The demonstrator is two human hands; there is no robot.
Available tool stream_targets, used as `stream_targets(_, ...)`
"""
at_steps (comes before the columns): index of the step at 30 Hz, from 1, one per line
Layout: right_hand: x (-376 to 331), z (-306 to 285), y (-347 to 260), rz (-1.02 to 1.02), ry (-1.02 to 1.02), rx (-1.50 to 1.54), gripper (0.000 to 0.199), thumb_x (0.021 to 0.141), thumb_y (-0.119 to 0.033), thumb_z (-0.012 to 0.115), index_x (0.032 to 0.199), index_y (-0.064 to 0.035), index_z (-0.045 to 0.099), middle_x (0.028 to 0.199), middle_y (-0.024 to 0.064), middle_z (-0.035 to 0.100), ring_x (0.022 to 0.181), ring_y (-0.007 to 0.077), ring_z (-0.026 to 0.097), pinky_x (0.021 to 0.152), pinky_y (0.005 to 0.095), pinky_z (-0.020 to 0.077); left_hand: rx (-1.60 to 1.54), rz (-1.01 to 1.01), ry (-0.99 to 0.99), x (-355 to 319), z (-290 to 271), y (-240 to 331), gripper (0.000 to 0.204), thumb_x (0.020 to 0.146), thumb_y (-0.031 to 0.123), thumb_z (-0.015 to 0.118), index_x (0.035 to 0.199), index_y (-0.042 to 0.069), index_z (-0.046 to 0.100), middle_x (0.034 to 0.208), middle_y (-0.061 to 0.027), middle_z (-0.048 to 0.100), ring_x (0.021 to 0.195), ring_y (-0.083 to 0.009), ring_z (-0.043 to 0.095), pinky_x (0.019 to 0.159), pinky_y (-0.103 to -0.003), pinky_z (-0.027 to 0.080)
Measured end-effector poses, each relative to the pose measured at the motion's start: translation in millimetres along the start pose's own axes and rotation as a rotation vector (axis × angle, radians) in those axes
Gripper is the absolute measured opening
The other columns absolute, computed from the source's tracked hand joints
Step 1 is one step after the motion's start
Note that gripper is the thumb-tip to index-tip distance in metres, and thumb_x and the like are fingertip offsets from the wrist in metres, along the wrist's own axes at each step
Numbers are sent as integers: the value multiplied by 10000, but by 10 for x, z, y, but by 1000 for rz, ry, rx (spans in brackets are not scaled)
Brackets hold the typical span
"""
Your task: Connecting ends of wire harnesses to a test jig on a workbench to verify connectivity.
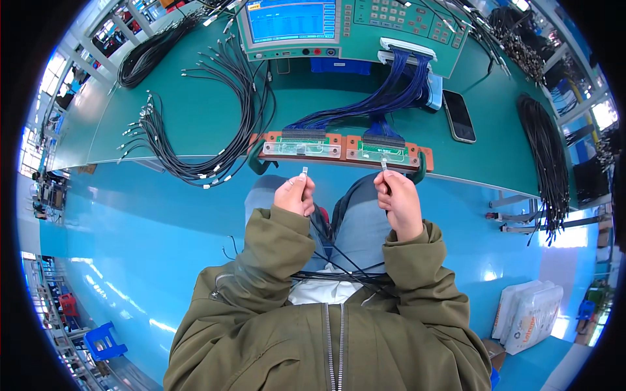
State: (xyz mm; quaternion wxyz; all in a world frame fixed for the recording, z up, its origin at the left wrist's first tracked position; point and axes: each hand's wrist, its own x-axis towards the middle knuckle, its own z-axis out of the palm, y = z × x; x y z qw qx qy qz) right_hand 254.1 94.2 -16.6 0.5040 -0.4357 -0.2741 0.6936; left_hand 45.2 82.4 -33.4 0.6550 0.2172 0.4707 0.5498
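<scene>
My left hand (295, 195) pinches one small silver plug (304, 171) of a black cable, pointing up just short of the bench edge. Between the thumb and fingers of my right hand (400, 201) is another silver plug (384, 165); its tip is at the front of the right-hand green circuit board (385, 149), though I cannot tell whether it is seated. A second board under a clear cover (300, 148) lies to its left on the same orange-brown fixture (343, 147). Black cables (345, 276) cross my lap.
A green tester with a screen (291, 21) stands behind, joined to the boards by blue wires (365, 99). Black cable bundles lie at left (244, 124) and hang at right (542, 156). A phone (459, 116) rests beside the tester. White packages (529, 316) stand on the right.
</scene>
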Motion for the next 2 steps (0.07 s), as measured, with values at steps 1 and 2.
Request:
stream_targets(1,21,-61,16,43,-57,25,202,872,-172,423,871,8,515,697,40,442,531,69,360,446,169,300,-33,-38,-18,33,-13,21,181,851,204,449,744,68,504,578,-1,406,389,-50,276,321,-201,218)
stream_targets(2,44,-126,37,86,-114,50,210,869,-170,433,913,19,513,728,55,446,568,78,382,473,169,320,-66,-77,-36,74,-23,47,186,850,209,461,744,65,512,571,0,403,385,-49,278,320,-204,226)
